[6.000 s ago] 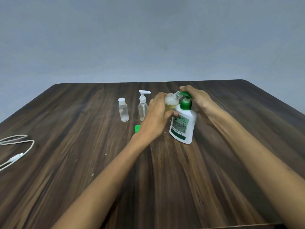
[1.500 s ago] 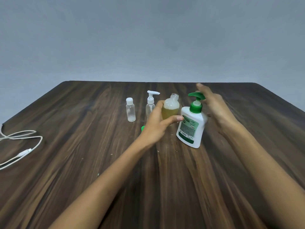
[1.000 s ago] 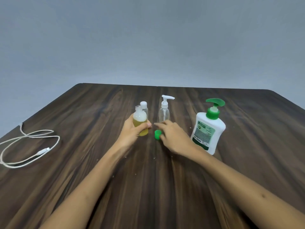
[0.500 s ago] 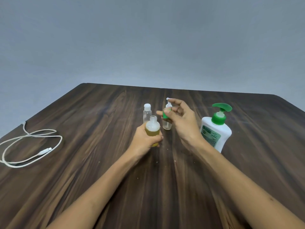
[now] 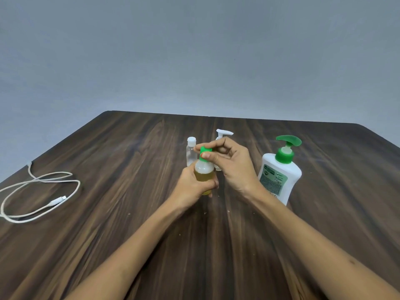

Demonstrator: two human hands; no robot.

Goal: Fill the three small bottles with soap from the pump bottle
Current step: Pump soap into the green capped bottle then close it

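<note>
Head view: right hand (image 5: 232, 163) now pinches green cap (image 5: 205, 151) onto filled bottle (image 5: 204, 174) gripped upright by left hand (image 5: 192, 185) over table (image 5: 129, 148); first bottle nearly capped, two left

table (image 5: 134, 224): dark brown, streaked wood grain | pump bottle (image 5: 279, 180): white body, green pump head and collar, green-and-white printed label | held bottle (image 5: 204, 175): clear, yellow-amber liquid | cap (image 5: 205, 153): bright green | two small bottles behind: clear, white tops | cable (image 5: 41, 194): white | wall: plain grey-blue
</note>
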